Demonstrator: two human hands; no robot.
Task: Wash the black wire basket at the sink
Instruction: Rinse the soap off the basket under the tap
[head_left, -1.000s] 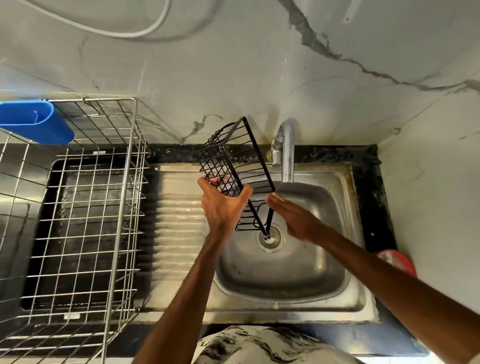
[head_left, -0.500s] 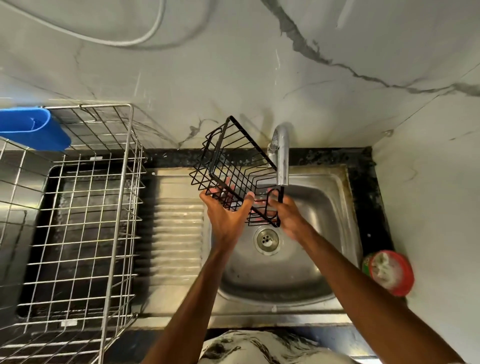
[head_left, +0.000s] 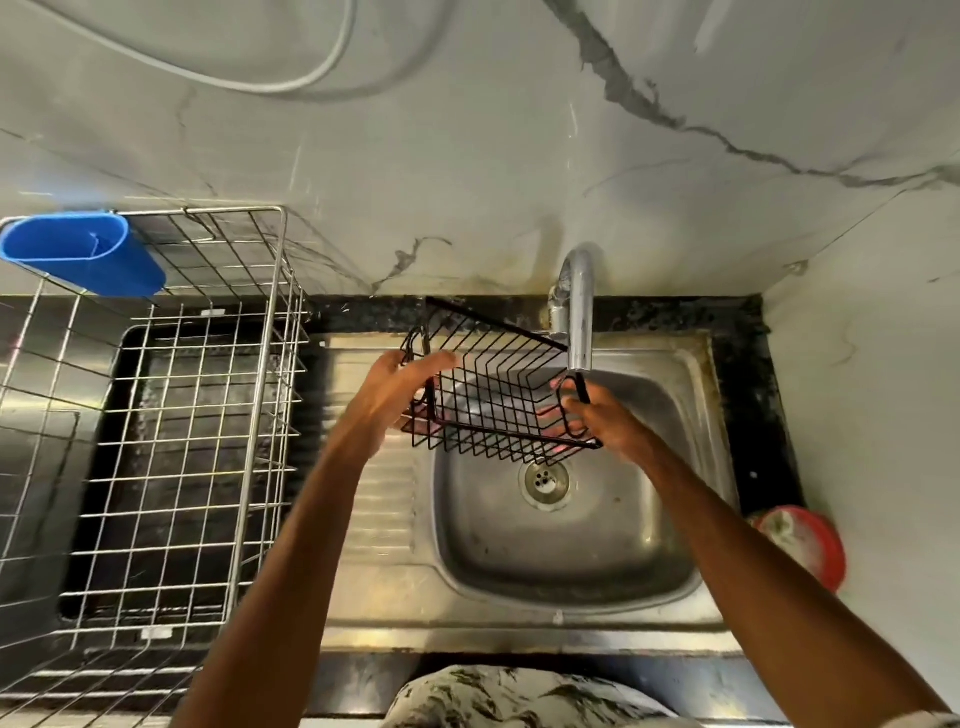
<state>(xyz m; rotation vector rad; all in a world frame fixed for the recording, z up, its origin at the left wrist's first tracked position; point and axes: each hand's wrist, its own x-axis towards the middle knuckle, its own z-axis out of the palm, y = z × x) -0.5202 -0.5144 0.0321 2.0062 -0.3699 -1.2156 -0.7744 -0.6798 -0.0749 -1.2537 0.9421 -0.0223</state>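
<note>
Since the earlier frames the black wire basket (head_left: 501, 402) has swung from standing on end to lying nearly level, its open top turned up toward the camera. It is a rectangular cage of thin black rods, narrow slots along the floor and sides, looped wire at each short end. It hangs in the middle of the frame above the far edge of the stainless steel sink bowl (head_left: 571, 540), its right end just under the spout of the curved chrome tap (head_left: 579, 312).

The left hand (head_left: 397, 395) has its grip closed over the basket's left end, thumb on the top rim, fingers underneath. The right hand (head_left: 605, 423) is clamped on the right end's wire loop, fingers showing through the mesh. Both forearms reach up from the bottom of the frame.

At left a silver wire dish rack (head_left: 171, 441) stands on the counter, a blue plastic cup (head_left: 83, 257) hung on its far corner. A red round tub (head_left: 808, 545) sits at the right edge.
</note>
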